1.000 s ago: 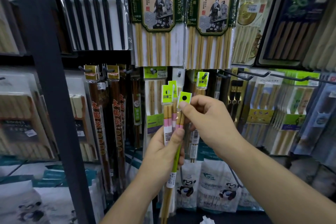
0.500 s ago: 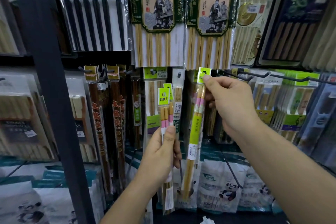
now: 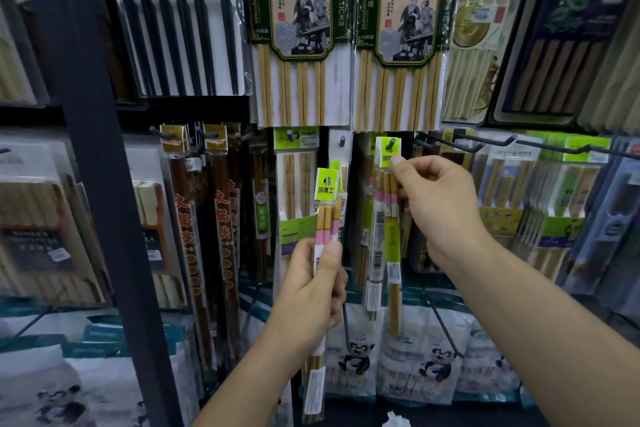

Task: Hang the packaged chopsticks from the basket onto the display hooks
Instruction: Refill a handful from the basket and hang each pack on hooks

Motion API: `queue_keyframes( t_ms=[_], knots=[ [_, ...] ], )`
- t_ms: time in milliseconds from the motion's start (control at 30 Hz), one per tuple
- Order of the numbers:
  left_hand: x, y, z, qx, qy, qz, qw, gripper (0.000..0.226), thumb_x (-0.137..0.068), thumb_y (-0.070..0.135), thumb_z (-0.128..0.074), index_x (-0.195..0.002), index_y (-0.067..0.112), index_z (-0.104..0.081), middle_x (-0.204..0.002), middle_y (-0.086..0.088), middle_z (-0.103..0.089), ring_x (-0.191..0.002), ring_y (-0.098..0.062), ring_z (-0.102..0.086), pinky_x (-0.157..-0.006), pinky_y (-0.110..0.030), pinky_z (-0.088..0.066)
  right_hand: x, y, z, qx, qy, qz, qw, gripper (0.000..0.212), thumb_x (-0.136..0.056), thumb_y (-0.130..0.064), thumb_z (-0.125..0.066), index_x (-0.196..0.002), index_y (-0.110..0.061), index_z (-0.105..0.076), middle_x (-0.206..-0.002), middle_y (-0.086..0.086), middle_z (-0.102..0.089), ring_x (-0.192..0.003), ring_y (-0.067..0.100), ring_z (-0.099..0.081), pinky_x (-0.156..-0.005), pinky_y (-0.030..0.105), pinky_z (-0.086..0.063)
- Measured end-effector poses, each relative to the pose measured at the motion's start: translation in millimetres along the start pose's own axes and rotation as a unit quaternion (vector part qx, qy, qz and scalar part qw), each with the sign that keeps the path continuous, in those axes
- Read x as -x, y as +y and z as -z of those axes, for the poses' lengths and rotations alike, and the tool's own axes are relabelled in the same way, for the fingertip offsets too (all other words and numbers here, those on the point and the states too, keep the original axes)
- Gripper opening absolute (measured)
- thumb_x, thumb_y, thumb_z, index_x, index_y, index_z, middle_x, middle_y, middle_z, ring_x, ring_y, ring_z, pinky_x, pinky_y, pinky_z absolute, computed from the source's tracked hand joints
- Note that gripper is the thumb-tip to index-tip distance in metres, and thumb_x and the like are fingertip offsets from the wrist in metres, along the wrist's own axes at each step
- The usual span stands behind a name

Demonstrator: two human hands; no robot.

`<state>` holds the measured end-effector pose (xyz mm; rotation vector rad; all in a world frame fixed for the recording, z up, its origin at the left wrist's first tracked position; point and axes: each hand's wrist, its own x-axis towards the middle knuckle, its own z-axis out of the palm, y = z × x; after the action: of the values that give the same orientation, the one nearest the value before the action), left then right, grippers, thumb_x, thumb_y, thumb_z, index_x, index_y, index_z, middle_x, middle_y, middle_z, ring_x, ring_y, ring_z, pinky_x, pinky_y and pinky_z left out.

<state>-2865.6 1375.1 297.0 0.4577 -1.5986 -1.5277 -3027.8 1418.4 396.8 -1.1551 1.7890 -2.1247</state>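
My left hand [image 3: 313,284] grips a small bunch of slim chopstick packs [image 3: 325,215] with lime-green header cards and pink bands, held upright below the middle of the rack. My right hand [image 3: 438,204] pinches the green header of another such pack [image 3: 391,239] up at a dark display hook [image 3: 392,144]. The hook's tip shows through the header's hole, and the pack hangs straight down in front of others on that hook. The basket is out of view.
Large hot-pot chopstick packs [image 3: 301,35] hang above. An empty hook [image 3: 342,141] sits left of the used one, and long bare hooks [image 3: 485,144] stick out to the right. A dark shelf post [image 3: 97,184] stands left. Panda-printed bags [image 3: 415,364] lie below.
My right hand has carried one pack from the bunch up and right to the hook, and its header now sits on the hook. My left hand has dropped a little with the other packs.
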Motion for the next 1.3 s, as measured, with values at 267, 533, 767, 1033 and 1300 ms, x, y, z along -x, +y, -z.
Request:
queue_keyframes(
  t_ms=[267, 533, 767, 1033, 1300],
  knots=[
    [1, 4, -5, 0.002, -0.003, -0.027, 1.000, 0.030, -0.099, 0.049, -0.049, -0.105, 0.021, -0.056, -0.073, 0.001, -0.059, -0.057, -0.015, -0.050, -0.044, -0.027, -0.041, 33, 2, -7, 0.025, -0.122, 0.036, 0.992, 0.009, -0.092, -0.032, -0.072, -0.085, -0.028, -0.073, -0.078, -0.008, -0.071, -0.068, 0.001, -0.062, -0.061, 0.014, -0.050],
    [3, 5, -6, 0.026, -0.015, -0.014, 0.999, 0.020, -0.099, 0.045, -0.051, -0.107, 0.035, -0.066, -0.077, -0.006, -0.068, -0.064, -0.021, -0.067, -0.056, -0.036, -0.059, 36, -3, -13, 0.039, -0.139, 0.072, 0.987, 0.017, -0.096, -0.018, -0.066, -0.080, -0.023, -0.072, -0.080, 0.006, -0.071, -0.077, 0.025, -0.067, -0.074, 0.038, -0.059],
    [-1, 1, -3, 0.015, 0.020, 0.005, 1.000, 0.031, -0.103, 0.037, -0.048, -0.104, 0.008, -0.061, -0.078, -0.004, -0.059, -0.071, -0.018, -0.058, -0.062, -0.028, -0.053, 12, -14, -1, -0.052, -0.046, 0.002, 0.998, 0.030, -0.099, -0.023, -0.063, -0.071, -0.020, -0.070, -0.073, 0.014, -0.066, -0.061, 0.015, -0.061, -0.052, 0.021, -0.050],
    [1, 4, -4, 0.019, 0.008, 0.022, 1.000, 0.034, -0.100, 0.045, -0.049, -0.110, 0.015, -0.059, -0.068, 0.002, -0.050, -0.054, -0.012, -0.038, -0.051, -0.031, -0.029, 4, -5, -4, -0.040, -0.022, -0.024, 0.999, 0.027, -0.100, -0.026, -0.062, -0.081, -0.007, -0.071, -0.079, 0.019, -0.067, -0.067, 0.016, -0.059, -0.069, 0.031, -0.051],
    [0, 5, -5, 0.030, 0.003, -0.012, 0.999, 0.031, -0.100, 0.044, -0.050, -0.105, 0.014, -0.053, -0.077, 0.000, -0.059, -0.056, -0.013, -0.048, -0.047, -0.027, -0.043, 7, 11, -1, 0.003, 0.006, -0.005, 1.000, 0.019, -0.097, -0.029, -0.067, -0.086, -0.014, -0.069, -0.066, -0.010, -0.067, -0.058, -0.004, -0.058, -0.062, 0.016, -0.048]
  ],
)
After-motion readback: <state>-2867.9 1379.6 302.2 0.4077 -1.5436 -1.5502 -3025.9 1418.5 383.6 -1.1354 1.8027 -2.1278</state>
